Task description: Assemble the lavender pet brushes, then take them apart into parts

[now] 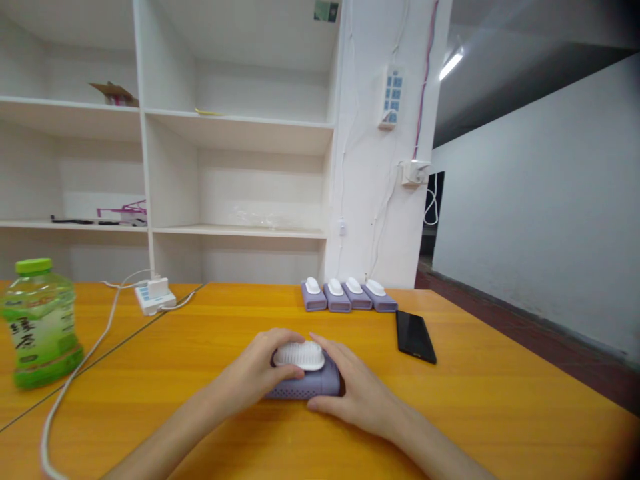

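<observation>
On the table in front of me lies a lavender box with small holes along its front side. A white oval scrub brush with a ridged surface sits on its top. My left hand pinches the brush from the left, thumb at the front and fingers behind. Around the box's right end curves my right hand, its thumb at the lower front edge and its fingers at the far side. The box's left end is partly hidden by my left hand.
Several lavender boxes with white brushes stand in a row at the back. A black phone lies to the right. At left are a green bottle, a power strip and a white cable across the table.
</observation>
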### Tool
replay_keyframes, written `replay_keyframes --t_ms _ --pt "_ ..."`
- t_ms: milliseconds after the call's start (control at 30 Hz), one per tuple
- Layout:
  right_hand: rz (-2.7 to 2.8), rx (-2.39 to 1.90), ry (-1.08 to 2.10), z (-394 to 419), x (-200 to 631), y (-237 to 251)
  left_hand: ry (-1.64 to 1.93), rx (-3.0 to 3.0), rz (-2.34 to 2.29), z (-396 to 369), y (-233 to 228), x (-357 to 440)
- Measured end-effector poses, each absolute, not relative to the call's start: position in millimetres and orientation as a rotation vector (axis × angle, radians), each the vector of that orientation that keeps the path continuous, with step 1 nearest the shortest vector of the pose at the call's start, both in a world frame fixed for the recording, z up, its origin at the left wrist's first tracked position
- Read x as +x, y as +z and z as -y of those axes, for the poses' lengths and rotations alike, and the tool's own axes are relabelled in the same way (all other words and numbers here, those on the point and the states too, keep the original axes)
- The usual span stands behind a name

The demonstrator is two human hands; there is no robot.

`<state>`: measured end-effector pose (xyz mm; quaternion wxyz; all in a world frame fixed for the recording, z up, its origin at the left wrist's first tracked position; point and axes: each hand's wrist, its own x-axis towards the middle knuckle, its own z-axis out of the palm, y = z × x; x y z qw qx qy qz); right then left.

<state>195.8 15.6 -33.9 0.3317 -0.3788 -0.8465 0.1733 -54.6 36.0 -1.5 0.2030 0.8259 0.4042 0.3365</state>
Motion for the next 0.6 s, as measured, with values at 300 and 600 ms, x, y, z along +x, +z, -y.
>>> replay_keyframes --t_ms 300,600 --pt "2.209 -1.0 0.434 -16.3 196.7 -37.0 1.002 2.213 -1.161 -27.5 3.6 -47.1" --pt "2.213 -1.017 0.433 -15.9 194.3 -35.2 0.972 2.259 -1.108 -30.2 -1.8 -54.0"
